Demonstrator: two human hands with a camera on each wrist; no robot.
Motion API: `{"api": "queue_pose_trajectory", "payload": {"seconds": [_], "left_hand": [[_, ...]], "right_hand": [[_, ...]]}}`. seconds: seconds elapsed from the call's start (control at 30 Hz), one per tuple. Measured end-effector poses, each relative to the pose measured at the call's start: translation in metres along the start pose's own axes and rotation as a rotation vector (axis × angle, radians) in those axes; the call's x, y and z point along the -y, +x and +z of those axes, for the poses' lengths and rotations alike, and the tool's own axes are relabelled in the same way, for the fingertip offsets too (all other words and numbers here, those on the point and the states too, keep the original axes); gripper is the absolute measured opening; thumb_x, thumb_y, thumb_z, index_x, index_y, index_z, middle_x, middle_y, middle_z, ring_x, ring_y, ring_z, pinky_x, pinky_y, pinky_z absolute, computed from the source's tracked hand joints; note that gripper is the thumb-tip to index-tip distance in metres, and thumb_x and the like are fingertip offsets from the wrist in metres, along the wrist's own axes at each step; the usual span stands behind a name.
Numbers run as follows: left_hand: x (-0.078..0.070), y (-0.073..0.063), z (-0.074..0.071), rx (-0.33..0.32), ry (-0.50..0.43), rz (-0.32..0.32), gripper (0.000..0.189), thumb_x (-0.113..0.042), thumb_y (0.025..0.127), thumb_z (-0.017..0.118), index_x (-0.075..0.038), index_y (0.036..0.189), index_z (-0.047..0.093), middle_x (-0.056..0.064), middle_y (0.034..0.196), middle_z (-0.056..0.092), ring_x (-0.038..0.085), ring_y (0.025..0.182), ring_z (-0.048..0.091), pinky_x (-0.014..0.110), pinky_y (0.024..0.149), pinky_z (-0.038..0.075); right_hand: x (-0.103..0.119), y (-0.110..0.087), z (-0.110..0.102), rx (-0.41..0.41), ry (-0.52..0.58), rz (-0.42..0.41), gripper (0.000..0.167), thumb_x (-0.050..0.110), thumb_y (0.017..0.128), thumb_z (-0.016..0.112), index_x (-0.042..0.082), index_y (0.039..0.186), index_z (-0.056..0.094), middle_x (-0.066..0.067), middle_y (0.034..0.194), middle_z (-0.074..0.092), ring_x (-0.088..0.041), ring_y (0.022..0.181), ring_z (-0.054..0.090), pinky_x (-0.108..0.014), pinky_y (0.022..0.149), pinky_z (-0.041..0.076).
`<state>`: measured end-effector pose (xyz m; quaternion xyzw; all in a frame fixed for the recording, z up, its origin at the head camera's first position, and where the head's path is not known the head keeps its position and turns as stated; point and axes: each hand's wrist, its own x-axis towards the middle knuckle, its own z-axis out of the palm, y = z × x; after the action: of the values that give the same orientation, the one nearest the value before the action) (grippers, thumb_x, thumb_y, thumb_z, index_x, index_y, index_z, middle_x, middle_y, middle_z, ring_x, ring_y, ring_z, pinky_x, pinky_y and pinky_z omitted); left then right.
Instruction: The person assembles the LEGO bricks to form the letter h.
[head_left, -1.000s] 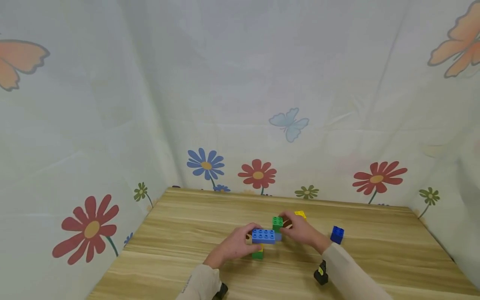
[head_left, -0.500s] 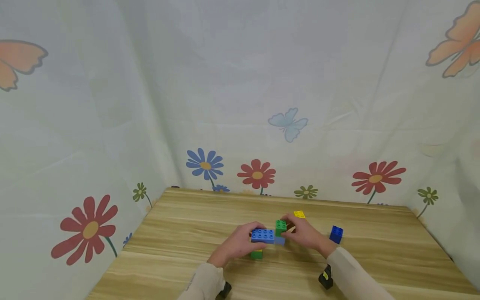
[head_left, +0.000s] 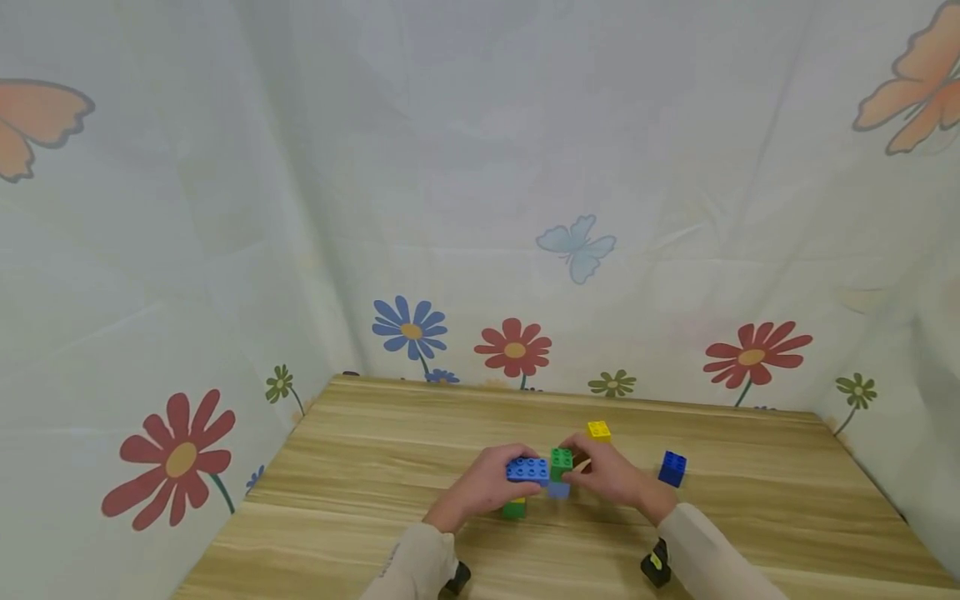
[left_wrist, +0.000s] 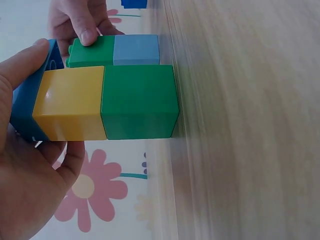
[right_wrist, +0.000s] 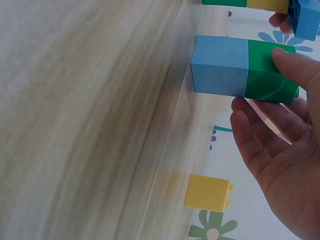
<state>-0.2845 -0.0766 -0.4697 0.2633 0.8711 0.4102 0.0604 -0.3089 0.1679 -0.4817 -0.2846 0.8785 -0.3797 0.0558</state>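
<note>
My left hand [head_left: 483, 487] grips a long blue brick [head_left: 528, 471] between thumb and fingers. Below it, a yellow brick [left_wrist: 70, 105] sits on a green brick [left_wrist: 140, 102]; the three form one stack. My right hand [head_left: 611, 475] pinches a small green brick [head_left: 561, 464], which sits on a light blue brick [right_wrist: 220, 65]. This two-brick stack stands upright just right of the long blue brick's end. Both stacks reach down to the tabletop or very near it; whether they touch each other I cannot tell.
On the wooden table [head_left: 390, 433] a loose yellow brick [head_left: 598, 431] stands behind my right hand. A dark blue brick [head_left: 672, 468] stands farther right. A flower-printed curtain [head_left: 450, 208] hangs along the table's back and sides.
My right hand has drawn the green and light blue bricks slightly nearer to me. My left hand has shifted a little rightward around the long blue brick. More of the loose yellow brick shows.
</note>
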Motion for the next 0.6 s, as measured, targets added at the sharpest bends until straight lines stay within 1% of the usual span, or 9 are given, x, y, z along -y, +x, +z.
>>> {"api": "queue_pose_trajectory", "payload": {"seconds": [0.17,0.33,0.5,0.6], "left_hand": [[0.001,0.0,0.002,-0.005,-0.016,0.011,0.035,-0.04,0.084,0.07,-0.026,0.115,0.061,-0.012,0.107,0.059,0.008,0.09,0.054,0.029,0.08,0.046],[0.001,0.0,0.003,-0.013,-0.049,0.009,0.034,-0.04,0.085,0.07,-0.026,0.115,0.061,-0.011,0.106,0.059,0.01,0.09,0.054,0.029,0.08,0.046],[0.0,0.0,0.004,-0.02,-0.08,-0.011,0.034,-0.04,0.085,0.069,-0.026,0.115,0.06,-0.011,0.106,0.058,0.011,0.09,0.053,0.03,0.08,0.046],[0.001,0.001,0.005,-0.025,-0.082,-0.018,0.035,-0.041,0.085,0.069,-0.026,0.115,0.06,-0.012,0.106,0.058,0.011,0.091,0.053,0.031,0.081,0.046]], "right_hand": [[0.002,-0.003,0.001,0.013,0.003,-0.021,0.033,0.023,0.09,0.066,0.011,0.118,0.054,0.003,0.105,0.06,-0.016,0.095,0.058,-0.03,0.078,0.051],[0.005,-0.006,0.002,0.027,0.028,-0.025,0.034,0.025,0.09,0.066,0.011,0.119,0.054,0.001,0.107,0.059,-0.018,0.096,0.058,-0.035,0.081,0.051],[0.009,-0.007,0.005,0.035,0.022,-0.029,0.034,0.024,0.09,0.066,0.01,0.118,0.054,-0.002,0.106,0.06,-0.02,0.095,0.058,-0.033,0.079,0.051],[0.013,-0.008,0.006,0.041,0.018,-0.037,0.034,0.023,0.09,0.066,0.009,0.119,0.054,-0.004,0.106,0.06,-0.021,0.095,0.058,-0.03,0.077,0.051]]}}
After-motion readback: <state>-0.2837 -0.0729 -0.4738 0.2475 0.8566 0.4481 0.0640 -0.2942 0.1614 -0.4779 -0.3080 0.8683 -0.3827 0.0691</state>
